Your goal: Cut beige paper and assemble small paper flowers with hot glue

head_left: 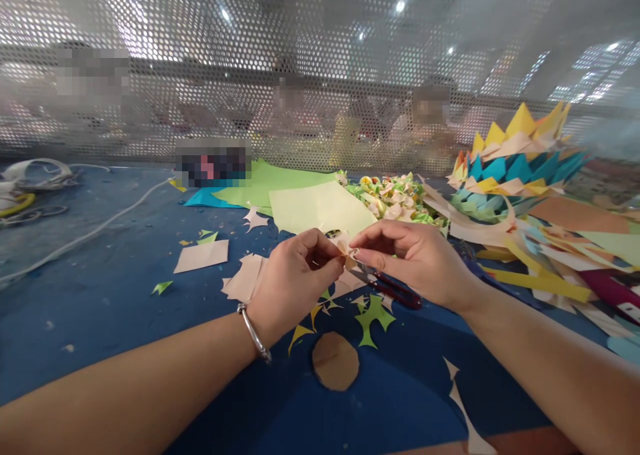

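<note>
My left hand (295, 278) and my right hand (410, 258) meet over the blue table (100, 308), both pinching one small pale folded paper piece (344, 245) between thumb and fingertips. A silver bracelet (254, 333) circles my left wrist. Red-handled scissors (390, 287) lie on the table just under my right hand. Green and yellow paper offcuts (373, 315) and a brown paper disc (335, 360) lie below the hands.
Light green paper sheets (315, 205) lie behind the hands, with a heap of small folded paper pieces (395, 198) and a stacked multicoloured folded-paper form (515, 162) at right. Coloured strips (545, 275) spread right. A white cord (85, 235) crosses left. A perforated screen (300, 55) stands behind, with people beyond.
</note>
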{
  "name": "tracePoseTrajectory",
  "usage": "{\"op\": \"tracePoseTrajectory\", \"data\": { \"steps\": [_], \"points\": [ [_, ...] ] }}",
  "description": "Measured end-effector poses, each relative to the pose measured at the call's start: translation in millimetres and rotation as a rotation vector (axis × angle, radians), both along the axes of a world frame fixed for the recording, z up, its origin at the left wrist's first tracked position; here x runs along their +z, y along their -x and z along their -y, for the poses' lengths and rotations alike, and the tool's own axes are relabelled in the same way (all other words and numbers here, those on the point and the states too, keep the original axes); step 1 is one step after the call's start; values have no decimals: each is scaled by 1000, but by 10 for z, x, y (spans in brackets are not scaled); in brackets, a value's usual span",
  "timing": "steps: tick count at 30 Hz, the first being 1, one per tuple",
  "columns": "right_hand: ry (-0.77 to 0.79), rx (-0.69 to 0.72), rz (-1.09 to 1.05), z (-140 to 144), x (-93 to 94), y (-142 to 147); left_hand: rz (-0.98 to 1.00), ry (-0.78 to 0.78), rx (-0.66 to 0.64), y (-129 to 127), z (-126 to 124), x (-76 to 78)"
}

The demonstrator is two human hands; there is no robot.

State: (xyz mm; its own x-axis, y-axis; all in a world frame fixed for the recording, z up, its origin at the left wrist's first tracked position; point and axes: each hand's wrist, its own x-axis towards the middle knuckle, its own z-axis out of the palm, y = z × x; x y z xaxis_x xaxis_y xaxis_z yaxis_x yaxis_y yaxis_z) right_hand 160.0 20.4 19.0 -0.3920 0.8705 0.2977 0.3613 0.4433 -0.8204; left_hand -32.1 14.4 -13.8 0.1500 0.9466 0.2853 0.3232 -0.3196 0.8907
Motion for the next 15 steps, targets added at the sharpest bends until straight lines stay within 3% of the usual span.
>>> {"op": "tracePoseTrajectory", "data": {
  "steps": [15],
  "points": [
    [74, 44, -12, -37, -20, 16, -114, -53, 47, -10, -1, 62]
  ]
}}
